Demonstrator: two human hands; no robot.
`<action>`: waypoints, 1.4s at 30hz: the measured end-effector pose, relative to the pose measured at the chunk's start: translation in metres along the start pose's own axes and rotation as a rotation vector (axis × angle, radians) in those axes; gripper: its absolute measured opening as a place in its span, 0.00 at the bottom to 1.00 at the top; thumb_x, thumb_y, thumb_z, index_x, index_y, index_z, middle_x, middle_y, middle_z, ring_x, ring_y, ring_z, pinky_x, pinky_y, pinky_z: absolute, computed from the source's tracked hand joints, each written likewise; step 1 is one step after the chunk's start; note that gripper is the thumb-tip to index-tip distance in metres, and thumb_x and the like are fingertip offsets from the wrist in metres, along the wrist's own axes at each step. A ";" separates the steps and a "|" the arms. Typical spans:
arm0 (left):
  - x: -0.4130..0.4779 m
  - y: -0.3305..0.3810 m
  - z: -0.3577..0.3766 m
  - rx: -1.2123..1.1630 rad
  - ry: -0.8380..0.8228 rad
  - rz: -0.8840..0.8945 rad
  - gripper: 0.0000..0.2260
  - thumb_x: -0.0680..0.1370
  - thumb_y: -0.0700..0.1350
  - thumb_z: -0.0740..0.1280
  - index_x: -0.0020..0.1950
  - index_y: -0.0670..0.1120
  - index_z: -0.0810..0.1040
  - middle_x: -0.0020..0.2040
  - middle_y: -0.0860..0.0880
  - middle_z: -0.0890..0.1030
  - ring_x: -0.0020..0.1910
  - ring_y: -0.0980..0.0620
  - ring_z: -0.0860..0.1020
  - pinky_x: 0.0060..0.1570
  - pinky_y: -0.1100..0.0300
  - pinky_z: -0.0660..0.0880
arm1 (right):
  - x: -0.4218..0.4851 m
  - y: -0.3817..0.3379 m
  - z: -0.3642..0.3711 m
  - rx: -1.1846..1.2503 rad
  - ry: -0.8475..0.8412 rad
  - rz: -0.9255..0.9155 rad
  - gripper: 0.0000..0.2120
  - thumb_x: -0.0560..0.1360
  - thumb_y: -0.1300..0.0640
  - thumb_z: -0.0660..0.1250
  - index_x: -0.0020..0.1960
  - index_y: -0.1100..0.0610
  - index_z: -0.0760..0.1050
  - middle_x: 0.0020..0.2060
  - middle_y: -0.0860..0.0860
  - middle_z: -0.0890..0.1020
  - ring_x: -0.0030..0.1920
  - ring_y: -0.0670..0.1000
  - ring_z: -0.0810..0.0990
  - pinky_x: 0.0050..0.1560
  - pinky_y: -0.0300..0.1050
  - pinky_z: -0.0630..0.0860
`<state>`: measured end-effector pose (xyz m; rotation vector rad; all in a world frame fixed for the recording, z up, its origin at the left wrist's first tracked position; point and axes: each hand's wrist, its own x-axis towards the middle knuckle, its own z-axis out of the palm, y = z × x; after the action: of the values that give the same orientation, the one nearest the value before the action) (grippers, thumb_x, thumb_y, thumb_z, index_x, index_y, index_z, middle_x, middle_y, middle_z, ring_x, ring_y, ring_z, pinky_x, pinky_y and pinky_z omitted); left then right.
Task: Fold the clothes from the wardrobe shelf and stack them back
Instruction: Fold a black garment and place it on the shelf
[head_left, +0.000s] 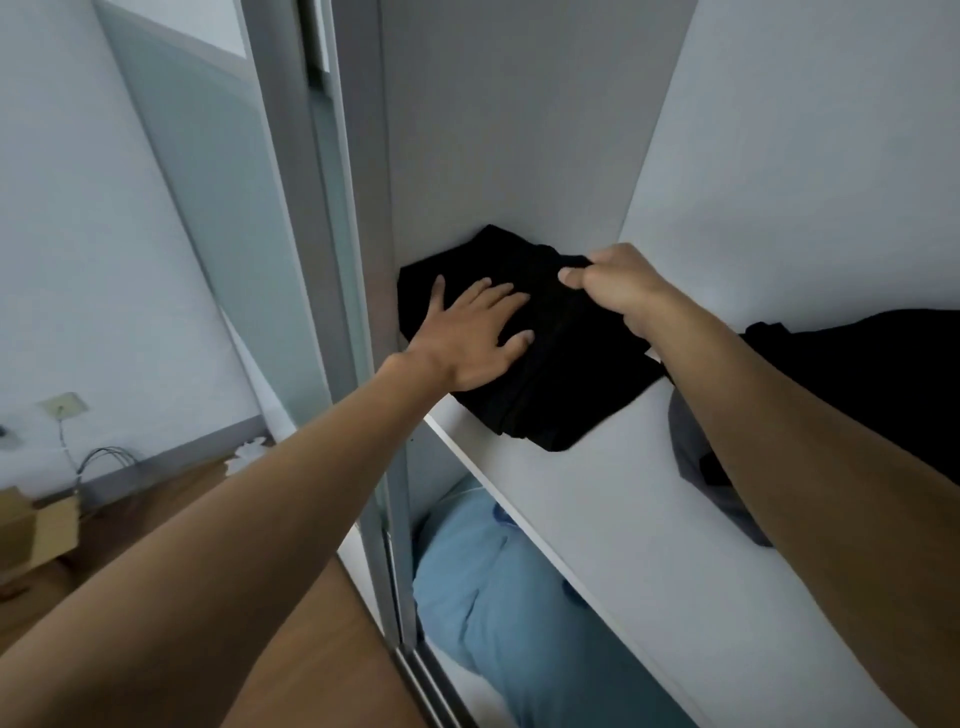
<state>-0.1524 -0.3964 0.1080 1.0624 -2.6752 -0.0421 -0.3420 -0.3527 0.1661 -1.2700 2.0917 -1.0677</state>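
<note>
**Black garment pinned flat and pinched at its far edge**

Folded black garment (524, 364) is kept on the wardrobe shelf (597, 493), pushed into the back left corner against the side panel (374, 234). It is pressed down by the left hand (467, 338), whose fingers are laid straight and spread on the cloth, probably so that the layers are not dragged out of place. Its far upper edge is pinched in the grip of the right hand (618, 286), thumb against curled fingers, as if a fold were being drawn over or tugged smooth.

From that grip, the bulk of the garment is spread below and to the left, toward the shelf's front edge, and the flat hand is set just left of it on the same cloth. To the right of the grip, well apart from it and partly hidden by the right forearm, a second dark garment (857, 374) and a grey one (696, 467) are left unfolded on the shelf. Below the shelf, light blue fabric (493, 597) can be seen.
</note>
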 end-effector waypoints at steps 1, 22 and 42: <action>0.005 0.003 -0.004 -0.011 0.084 -0.009 0.28 0.81 0.63 0.49 0.79 0.55 0.58 0.80 0.52 0.59 0.80 0.50 0.52 0.75 0.35 0.40 | 0.006 -0.004 -0.008 0.081 0.025 -0.021 0.09 0.75 0.54 0.71 0.50 0.60 0.82 0.44 0.55 0.86 0.46 0.55 0.85 0.51 0.46 0.81; 0.080 0.028 0.014 -0.099 -0.265 -0.098 0.31 0.77 0.66 0.60 0.78 0.56 0.62 0.79 0.49 0.61 0.77 0.43 0.61 0.75 0.36 0.50 | 0.011 0.097 -0.049 -0.313 0.262 -0.020 0.09 0.76 0.58 0.68 0.56 0.55 0.80 0.56 0.51 0.83 0.58 0.53 0.80 0.62 0.45 0.74; 0.073 0.228 0.070 -0.527 -0.364 0.700 0.22 0.79 0.47 0.64 0.74 0.53 0.67 0.73 0.52 0.69 0.70 0.47 0.70 0.66 0.48 0.69 | -0.219 0.213 -0.160 -0.475 0.518 0.643 0.26 0.76 0.55 0.73 0.72 0.57 0.71 0.68 0.57 0.75 0.66 0.57 0.75 0.66 0.48 0.72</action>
<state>-0.3735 -0.2840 0.0848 -0.0626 -2.9251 -0.8106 -0.4663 -0.0414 0.0873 -0.4055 2.9775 -0.6599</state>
